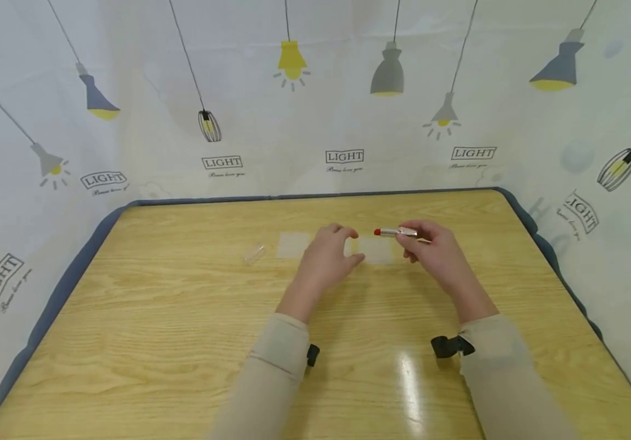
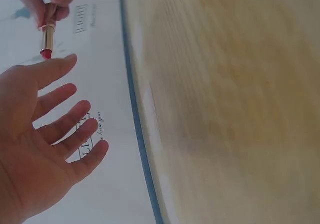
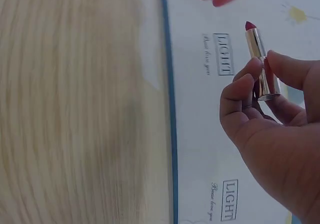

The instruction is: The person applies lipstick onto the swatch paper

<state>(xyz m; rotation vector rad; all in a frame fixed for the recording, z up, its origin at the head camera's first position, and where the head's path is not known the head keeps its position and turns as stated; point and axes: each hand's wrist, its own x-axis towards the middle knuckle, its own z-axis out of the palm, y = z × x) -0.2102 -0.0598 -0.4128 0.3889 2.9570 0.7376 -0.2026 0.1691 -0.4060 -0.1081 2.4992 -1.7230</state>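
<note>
A person's right hand (image 1: pixel 438 252) pinches a lipstick (image 1: pixel 388 232) in its grip, above the desk (image 1: pixel 156 318). The lipstick lies sideways, red tip toward the left hand (image 1: pixel 326 258), which is empty, fingers parted, near but apart.

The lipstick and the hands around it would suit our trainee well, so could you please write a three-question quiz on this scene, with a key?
1. Fill in: in the head view, the clear piece lies on the table, to the ____ of the left hand.
2. True or false: the red tip of the lipstick is uncovered.
3. What is the right hand doing?
A) lying flat on the table
B) gripping the lipstick
C) holding the clear piece

Key: 1. left; 2. true; 3. B
</note>
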